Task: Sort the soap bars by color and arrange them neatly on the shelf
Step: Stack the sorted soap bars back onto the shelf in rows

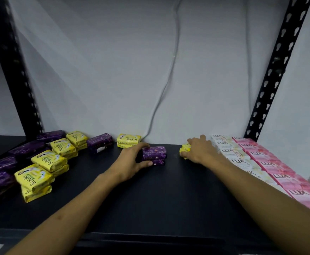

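On the black shelf (150, 196) my left hand (132, 161) grips a stack of two purple soap bars (155, 154) near the middle. My right hand (200, 150) is closed over a yellow soap stack (184, 149), mostly hidden under the fingers. Another yellow stack (128, 140) and a purple stack (100, 142) stand at the back wall. Yellow stacks (49, 161) run in a diagonal row on the left, with purple bars (1, 172) behind them. White bars (237, 155) and pink bars (272, 162) lie in neat rows on the right.
Black perforated uprights stand at the back left (21, 89) and back right (272, 70). A grey cable (161, 92) hangs down the white wall to the shelf. The shelf's front edge (150, 238) runs below my forearms.
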Demonstrator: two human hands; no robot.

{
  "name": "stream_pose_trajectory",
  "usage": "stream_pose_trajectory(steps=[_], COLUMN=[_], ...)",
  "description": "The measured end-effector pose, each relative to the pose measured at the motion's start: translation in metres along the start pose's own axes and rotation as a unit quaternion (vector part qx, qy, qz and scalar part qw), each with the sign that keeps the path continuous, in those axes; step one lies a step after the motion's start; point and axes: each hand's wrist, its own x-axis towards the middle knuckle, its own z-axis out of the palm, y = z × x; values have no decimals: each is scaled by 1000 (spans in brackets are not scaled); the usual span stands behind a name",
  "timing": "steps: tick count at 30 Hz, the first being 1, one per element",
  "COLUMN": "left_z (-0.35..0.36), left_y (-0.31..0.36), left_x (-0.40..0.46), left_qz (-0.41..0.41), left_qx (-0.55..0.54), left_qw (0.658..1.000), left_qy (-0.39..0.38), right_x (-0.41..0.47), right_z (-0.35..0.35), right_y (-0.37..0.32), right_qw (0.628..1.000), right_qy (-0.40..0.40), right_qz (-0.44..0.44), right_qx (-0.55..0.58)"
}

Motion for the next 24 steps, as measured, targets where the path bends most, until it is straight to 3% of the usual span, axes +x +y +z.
stream_pose_trajectory(steps=[4, 7, 10, 12, 19, 24], left_z=[-3, -2, 8, 14, 43, 73], left_y=[20, 31, 24, 19, 15, 27], left_x=[-6, -5, 8, 19, 64, 90], left_qz=[49, 94, 106, 120, 142, 119], left_qx=[184, 265, 240, 199, 180, 180], left_qw=[981, 958, 965, 972, 973, 976], left_qy=[45, 51, -6, -18, -15, -1], right_x=[-6, -15, -14, -10, 12, 29], right_z=[-5, -19, -24, -21, -11, -10], right_y=[8, 23, 37, 40, 38, 47], right_qw=[998, 987, 956, 944, 928, 937], right_qy=[-27, 29, 54, 40, 77, 84], right_qz=[-9, -99, -236, -276, -276, -240], right_qx=[-56, -123, -163, -176, -239, -238])
